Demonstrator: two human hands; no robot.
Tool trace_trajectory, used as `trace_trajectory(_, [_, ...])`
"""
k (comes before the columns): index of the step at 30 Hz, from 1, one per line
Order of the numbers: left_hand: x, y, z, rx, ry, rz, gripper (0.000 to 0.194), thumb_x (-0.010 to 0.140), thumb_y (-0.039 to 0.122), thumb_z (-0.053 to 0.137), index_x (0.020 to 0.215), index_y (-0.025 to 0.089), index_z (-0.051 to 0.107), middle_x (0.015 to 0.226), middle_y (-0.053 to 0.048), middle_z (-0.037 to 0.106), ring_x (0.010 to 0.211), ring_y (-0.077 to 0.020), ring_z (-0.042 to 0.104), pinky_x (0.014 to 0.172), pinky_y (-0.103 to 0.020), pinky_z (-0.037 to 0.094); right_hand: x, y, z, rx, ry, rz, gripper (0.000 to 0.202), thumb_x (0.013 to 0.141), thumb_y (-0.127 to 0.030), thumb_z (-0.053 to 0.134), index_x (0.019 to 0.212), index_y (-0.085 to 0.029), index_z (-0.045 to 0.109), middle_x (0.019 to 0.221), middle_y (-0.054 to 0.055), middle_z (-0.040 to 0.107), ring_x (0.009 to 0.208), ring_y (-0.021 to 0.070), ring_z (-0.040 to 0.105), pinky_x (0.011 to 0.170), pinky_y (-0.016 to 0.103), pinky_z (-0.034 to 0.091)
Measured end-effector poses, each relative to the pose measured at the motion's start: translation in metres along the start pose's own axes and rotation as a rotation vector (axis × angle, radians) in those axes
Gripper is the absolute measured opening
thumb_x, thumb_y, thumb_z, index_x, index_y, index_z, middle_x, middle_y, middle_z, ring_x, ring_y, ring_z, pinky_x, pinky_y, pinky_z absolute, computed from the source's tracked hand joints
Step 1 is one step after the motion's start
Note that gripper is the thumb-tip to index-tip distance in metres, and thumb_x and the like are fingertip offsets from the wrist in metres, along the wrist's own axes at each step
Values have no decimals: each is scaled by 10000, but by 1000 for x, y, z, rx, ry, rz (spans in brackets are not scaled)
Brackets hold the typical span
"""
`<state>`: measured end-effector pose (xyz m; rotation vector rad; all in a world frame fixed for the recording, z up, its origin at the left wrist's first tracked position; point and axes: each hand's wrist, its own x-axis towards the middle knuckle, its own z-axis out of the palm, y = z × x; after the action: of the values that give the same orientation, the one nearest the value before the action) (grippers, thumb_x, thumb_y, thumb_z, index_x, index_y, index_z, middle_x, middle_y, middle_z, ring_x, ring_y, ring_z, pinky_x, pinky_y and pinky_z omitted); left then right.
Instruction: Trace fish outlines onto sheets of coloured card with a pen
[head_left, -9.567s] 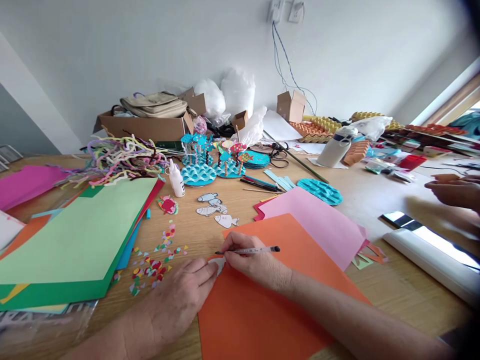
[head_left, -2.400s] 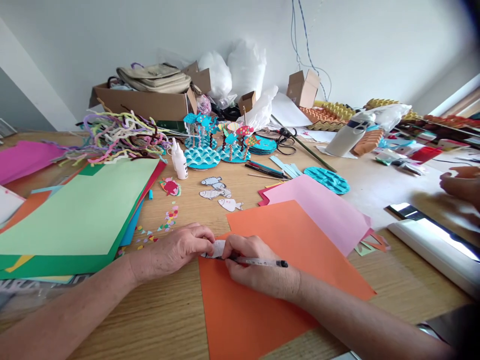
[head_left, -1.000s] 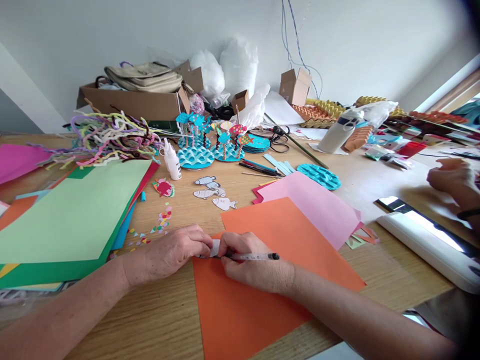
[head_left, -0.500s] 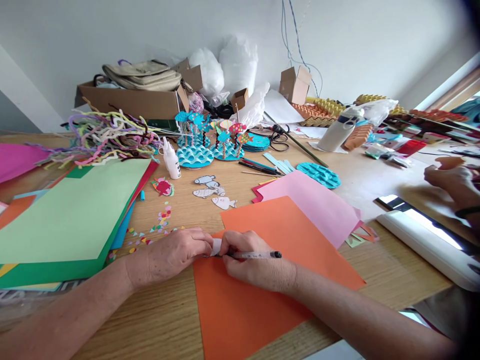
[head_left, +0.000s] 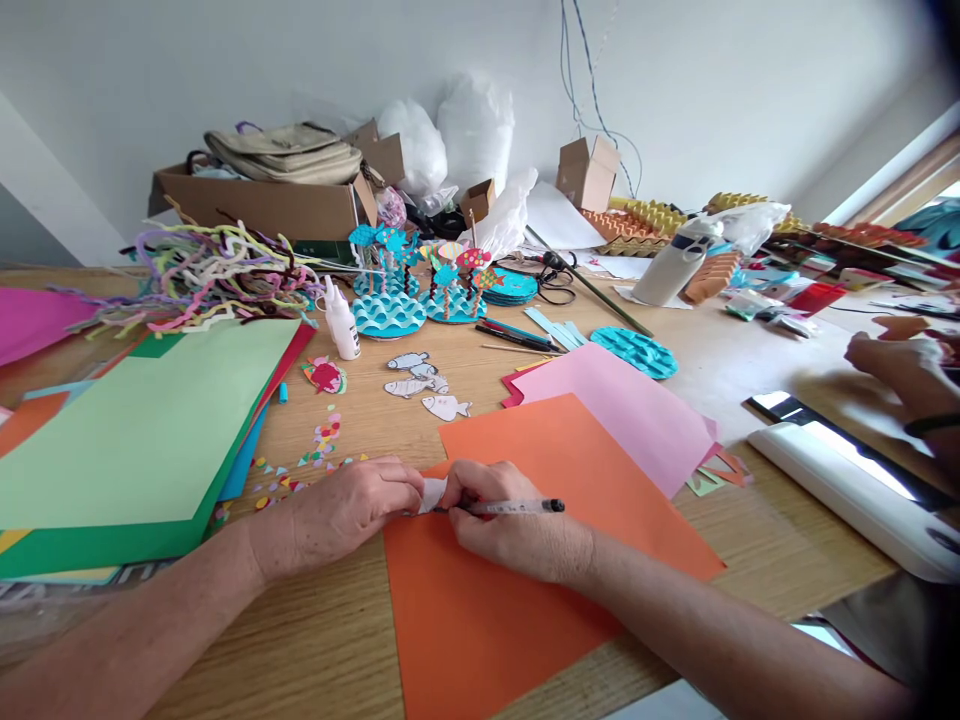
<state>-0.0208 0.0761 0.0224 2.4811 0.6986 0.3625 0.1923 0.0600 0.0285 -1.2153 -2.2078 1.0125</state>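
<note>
My right hand [head_left: 510, 520] is closed round a clear pen [head_left: 517, 507], its black end pointing right and its tip low near the paper. Under both hands lies an orange sheet [head_left: 495, 640], turned at an angle on the table. A small white paper cutout [head_left: 433, 494] shows between my hands at the sheet's left edge; its full outline is hidden. My left hand [head_left: 360, 505] presses the cutout down with its fingertips, fingers together. Beyond them lie several paper fish cutouts [head_left: 446, 406] and a red decorated fish [head_left: 325, 375].
Green sheets [head_left: 142, 430] are stacked at left, with pipe cleaners [head_left: 217, 270] behind. A glue bottle [head_left: 342, 320] stands near blue wave-shaped stands [head_left: 390, 314]. Pink paper [head_left: 615, 400] lies beyond the orange sheet. At right are a white laminator-like device [head_left: 855, 500] and another person's hand [head_left: 900, 365].
My hands stay nearly in place, with only a very slight shift of the pen. The whole view has moved a little.
</note>
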Motion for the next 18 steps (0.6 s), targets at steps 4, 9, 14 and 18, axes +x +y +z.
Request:
trace_trajectory(4, [0, 0, 1, 4, -9, -4, 306, 906, 27, 365, 960, 203, 610, 1025, -21, 613, 956, -160, 545, 820, -253, 413, 1, 2, -2, 92, 2, 109, 121, 647, -92, 471, 701, -187, 524, 588, -51, 493, 486, 72, 395, 435, 167, 301])
trace_trajectory(9, [-2, 0, 1, 14, -19, -9, 341, 890, 3, 349, 993, 210, 601, 1029, -22, 602, 957, -164, 534, 818, -261, 409, 0, 4, -2, 131, 3, 98, 114, 651, -107, 470, 713, -189, 521, 602, -50, 501, 490, 72, 397, 437, 170, 306])
trace_trajectory(14, [-2, -1, 3, 3, -4, 8, 396, 880, 5, 330, 1038, 233, 614, 1066, -22, 609, 984, -172, 538, 843, -283, 420, 0, 3, -2, 86, -23, 50, 132, 653, -89, 467, 716, -192, 520, 591, -55, 494, 481, 69, 402, 441, 165, 313])
trace_trajectory(18, [-1, 0, 3, -12, 1, 5, 405, 884, 13, 327, 1056, 243, 611, 1077, -18, 610, 972, -165, 546, 835, -275, 428, 0, 3, -1, 40, -32, 14, 146, 653, -85, 469, 729, -197, 526, 576, -59, 489, 477, 70, 410, 443, 162, 315])
